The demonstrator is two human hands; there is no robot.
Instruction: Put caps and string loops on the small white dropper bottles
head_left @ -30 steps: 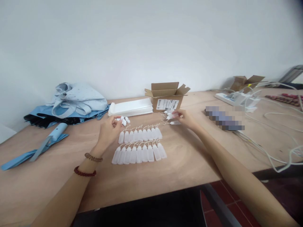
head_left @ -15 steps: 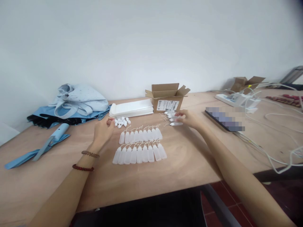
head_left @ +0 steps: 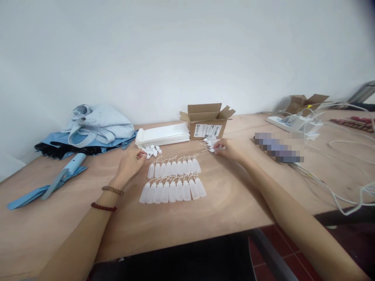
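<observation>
My left hand point(head_left: 133, 166) is at the near left edge of a pile of small white caps point(head_left: 152, 151), thumb and fingers curled together. Whether a cap is between the fingertips cannot be made out. On the right, my right hand point(head_left: 227, 149) closes its fingertips on a small translucent squeeze bottle, mostly hidden by the hand. It lies at the near end of a column of similar bottles point(head_left: 209, 141) with thin strings, in front of the cardboard box. Between my hands, flat on the table, are a back row of bottles point(head_left: 172, 168) and a front row point(head_left: 172, 192), strings pointing away from me.
An open cardboard box point(head_left: 206, 127) stands behind the bottles, beside a stack of white sleeves point(head_left: 164, 134). At left lie a pale cloth bag point(head_left: 99, 123) and a folded blue umbrella point(head_left: 63, 175). A phone point(head_left: 275, 148), power strip point(head_left: 281, 124) and white cables point(head_left: 331, 191) occupy the right.
My left hand has shifted slightly right and nearer to me, along the cap pile. My right hand has moved slightly; the nearest bottle has gone from apart to close against the column.
</observation>
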